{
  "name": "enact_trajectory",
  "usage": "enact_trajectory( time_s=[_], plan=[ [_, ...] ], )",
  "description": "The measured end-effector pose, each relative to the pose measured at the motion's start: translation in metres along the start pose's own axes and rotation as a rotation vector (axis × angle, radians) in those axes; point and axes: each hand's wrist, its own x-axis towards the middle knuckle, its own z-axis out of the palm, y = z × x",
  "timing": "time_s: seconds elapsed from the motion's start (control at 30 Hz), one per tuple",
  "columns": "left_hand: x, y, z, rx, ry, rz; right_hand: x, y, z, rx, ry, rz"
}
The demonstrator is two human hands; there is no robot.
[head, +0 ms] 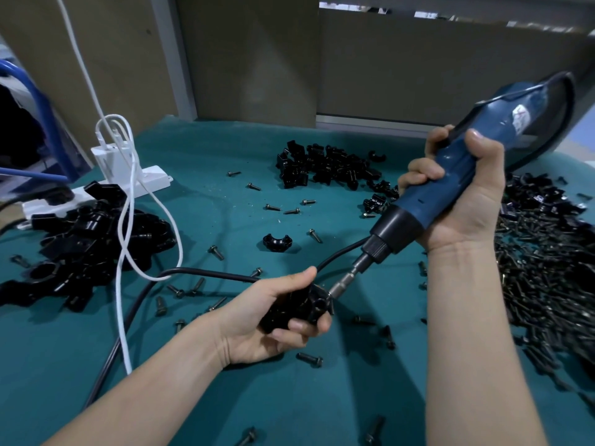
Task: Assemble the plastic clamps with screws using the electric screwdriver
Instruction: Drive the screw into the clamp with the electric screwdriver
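**Inspection: screwdriver bit engaged at a hand-held clamp**

A black plastic clamp [297, 307] is held just above the green table cover [225, 207], near the front centre. It is gripped by the left hand [257, 320], with the thumb laid along the top and the fingers curled underneath.

The blue electric screwdriver [415, 204] is clasped by the right hand [463, 194], with fingers and thumb wrapped round its body. The tool is tilted down and to the left. Its metal bit [346, 280] is seen to meet the right end of the clamp; the screw at the contact point cannot be made out.

A black cord [206, 273] is laid across the cover behind the left hand.

Stock noted on the cover:
- a pile of larger black clamp parts [87, 239] at the left;
- a pile of small black clamp pieces [322, 165] at the back centre;
- a dense heap of dark screws [541, 275] at the right;
- a single clamp half [277, 242] lying alone in the middle;
- loose screws [216, 252] scattered about.

A white power strip [151, 180] is placed at the back left, and a white cable [124, 252] is draped from it across the left pile.
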Motion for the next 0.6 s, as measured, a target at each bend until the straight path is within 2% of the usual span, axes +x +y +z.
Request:
enact_trajectory(
  time_s=[0.2, 0.6],
  plan=[
    [-0.0007, 0.0031, -0.0002, -0.106, 0.013, -0.066, 0.001, 0.0028, 0.0025, -0.009, -0.024, 0.019],
    [-0.0014, 0.0004, -0.0017, -0.107, -0.044, -0.107, 0.0028, 0.008, 0.0017, 0.055, -0.028, 0.064]
  ],
)
